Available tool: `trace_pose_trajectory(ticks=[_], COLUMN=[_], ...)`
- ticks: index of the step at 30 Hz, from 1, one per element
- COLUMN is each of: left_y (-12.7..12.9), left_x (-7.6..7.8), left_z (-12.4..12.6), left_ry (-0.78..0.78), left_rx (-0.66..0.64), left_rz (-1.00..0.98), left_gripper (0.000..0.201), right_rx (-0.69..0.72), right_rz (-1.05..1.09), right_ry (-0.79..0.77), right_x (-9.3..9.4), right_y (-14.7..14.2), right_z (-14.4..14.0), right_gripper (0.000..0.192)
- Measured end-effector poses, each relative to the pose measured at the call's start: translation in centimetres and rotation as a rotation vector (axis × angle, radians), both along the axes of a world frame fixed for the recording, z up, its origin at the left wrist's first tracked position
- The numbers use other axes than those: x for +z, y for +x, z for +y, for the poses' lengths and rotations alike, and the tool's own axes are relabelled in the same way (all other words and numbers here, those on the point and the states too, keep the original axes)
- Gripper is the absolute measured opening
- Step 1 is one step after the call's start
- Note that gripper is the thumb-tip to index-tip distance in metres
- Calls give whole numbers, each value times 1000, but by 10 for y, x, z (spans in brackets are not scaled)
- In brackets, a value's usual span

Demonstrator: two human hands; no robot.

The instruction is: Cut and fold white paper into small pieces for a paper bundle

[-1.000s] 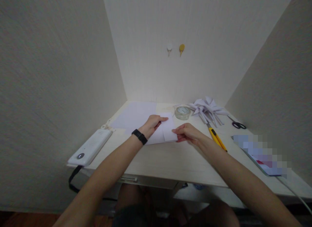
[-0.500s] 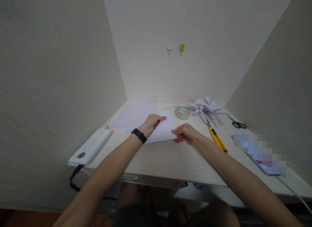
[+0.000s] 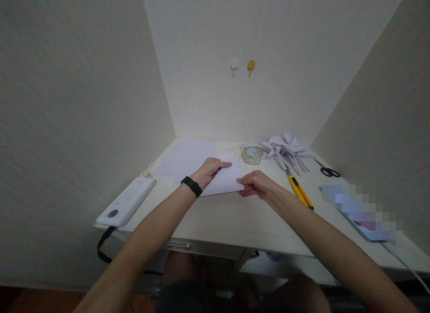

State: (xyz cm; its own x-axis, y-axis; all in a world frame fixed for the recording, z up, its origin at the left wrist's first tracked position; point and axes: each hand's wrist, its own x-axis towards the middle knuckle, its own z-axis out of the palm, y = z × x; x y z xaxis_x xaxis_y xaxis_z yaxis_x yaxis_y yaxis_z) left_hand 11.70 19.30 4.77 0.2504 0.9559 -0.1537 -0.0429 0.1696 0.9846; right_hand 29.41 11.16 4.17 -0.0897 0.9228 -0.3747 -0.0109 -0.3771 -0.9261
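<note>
A small folded white sheet of paper point(image 3: 225, 180) lies on the pale desk point(image 3: 235, 219) in front of me. My left hand point(image 3: 210, 170), with a black band on the wrist, presses flat on the sheet's left part, fingers pointing right. My right hand point(image 3: 257, 184) pinches the sheet's lower right corner between thumb and fingers. A larger white sheet point(image 3: 188, 157) lies flat behind and to the left.
A roll of clear tape point(image 3: 251, 154), a heap of folded white paper shapes point(image 3: 285, 150), a yellow utility knife point(image 3: 300, 191) and black scissors point(image 3: 328, 171) sit to the right. A white device point(image 3: 126, 202) lies at the left edge, a blurred flat object point(image 3: 361, 212) at the right. Walls enclose three sides.
The folded flap seen a second ago now lies flat against the sheet. Both hands stay almost in place on the paper.
</note>
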Motion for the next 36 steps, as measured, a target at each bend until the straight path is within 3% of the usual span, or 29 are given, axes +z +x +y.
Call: trace_pose_trajectory(ticks=[5,20,29,36], left_y=[-1,-3,-2,4], left_x=[2,2,-3,2], left_z=[1,6,6,-8], left_ry=[-55,-139,-40,3], left_rx=[-14,-35,-23,19], left_rz=[6,-67,-61,-37], left_gripper=[27,26,30,44], right_rx=[67,131,217,140], right_rz=[2,94,103,285], right_ry=[-38,45,66,58], right_x=[-3,-4,-2,0], right_y=[4,10,19,21], right_z=[2,3,6,8], right_gripper=[16,16,46,21])
